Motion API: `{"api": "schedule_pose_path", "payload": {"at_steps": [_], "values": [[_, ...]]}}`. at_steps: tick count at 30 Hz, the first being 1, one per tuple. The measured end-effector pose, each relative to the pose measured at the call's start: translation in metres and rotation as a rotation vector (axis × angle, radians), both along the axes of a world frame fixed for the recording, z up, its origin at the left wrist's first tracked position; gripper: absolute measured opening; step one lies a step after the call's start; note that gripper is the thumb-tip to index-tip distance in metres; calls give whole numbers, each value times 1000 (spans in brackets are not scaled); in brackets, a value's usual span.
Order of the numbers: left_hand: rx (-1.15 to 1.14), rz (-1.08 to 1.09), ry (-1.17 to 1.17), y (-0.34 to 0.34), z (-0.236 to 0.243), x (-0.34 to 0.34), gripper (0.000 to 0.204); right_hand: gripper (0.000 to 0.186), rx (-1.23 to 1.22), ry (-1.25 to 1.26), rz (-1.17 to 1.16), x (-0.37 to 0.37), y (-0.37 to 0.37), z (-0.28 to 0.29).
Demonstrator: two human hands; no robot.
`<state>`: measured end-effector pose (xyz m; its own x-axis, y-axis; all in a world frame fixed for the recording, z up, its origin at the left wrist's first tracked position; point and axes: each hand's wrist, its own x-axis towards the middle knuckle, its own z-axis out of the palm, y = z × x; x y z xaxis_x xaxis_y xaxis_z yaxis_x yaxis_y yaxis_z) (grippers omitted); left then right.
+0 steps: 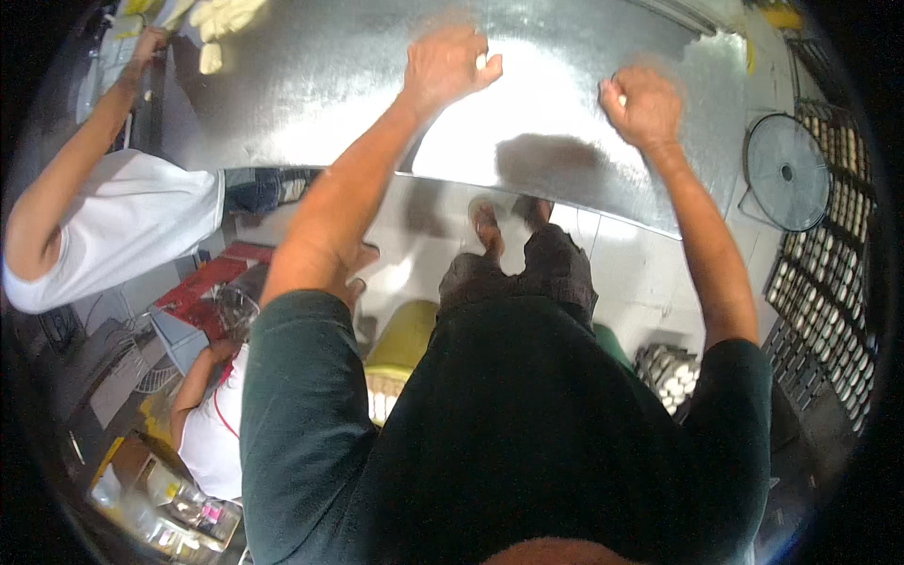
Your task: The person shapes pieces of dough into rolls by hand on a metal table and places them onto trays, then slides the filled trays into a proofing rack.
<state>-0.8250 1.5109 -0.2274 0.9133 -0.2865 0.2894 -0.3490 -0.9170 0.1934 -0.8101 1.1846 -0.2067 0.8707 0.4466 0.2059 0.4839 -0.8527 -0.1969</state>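
Both my hands are over the metal work table (pixel 282 113), their fingers curled and partly blurred. My left hand (pixel 445 71) is closed near the middle, with a small pale piece, apparently dough, showing beside its thumb. My right hand (pixel 643 105) is closed farther right, and a similar small pale piece shows at its thumb. Several pale dough pieces (pixel 221 24) lie at the table's upper left. The undersides of both hands are hidden.
A co-worker in white (pixel 118 221) reaches in at the left, and another (pixel 212 433) is lower left. A round fan (pixel 786 169) stands at the right beside racks (pixel 829 273) of small white pieces. A yellow container (pixel 405 344) is below.
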Motion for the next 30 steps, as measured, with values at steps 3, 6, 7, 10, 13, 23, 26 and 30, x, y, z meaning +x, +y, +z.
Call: {"api": "schedule_pose_path", "payload": {"at_steps": [3,6,7,10,13,23,26,30], "values": [[-48,29,-128,-8,23,-42,47,39,43,-174,80,-31,0,21],[-100,35,-2,-13,31,-52,42,38,226,-272,242,-39,-9,27],[-104,45,-2,-12,29,-48,39,36,106,-125,147,-34,-10,23],[-87,13,-23,-13,12,-14,28,37,103,-115,158,-8,-11,2],[-21,58,47,-14,5,-1,26,37,76,-60,76,2,-8,-7],[-175,133,96,-19,17,-49,47,42,27,70,23,-25,-14,10],[-91,-4,-138,-19,4,-24,38,43,25,-27,112,1,-10,-6],[-48,170,18,-33,18,-51,49,42,31,-88,85,-20,-6,1]]}}
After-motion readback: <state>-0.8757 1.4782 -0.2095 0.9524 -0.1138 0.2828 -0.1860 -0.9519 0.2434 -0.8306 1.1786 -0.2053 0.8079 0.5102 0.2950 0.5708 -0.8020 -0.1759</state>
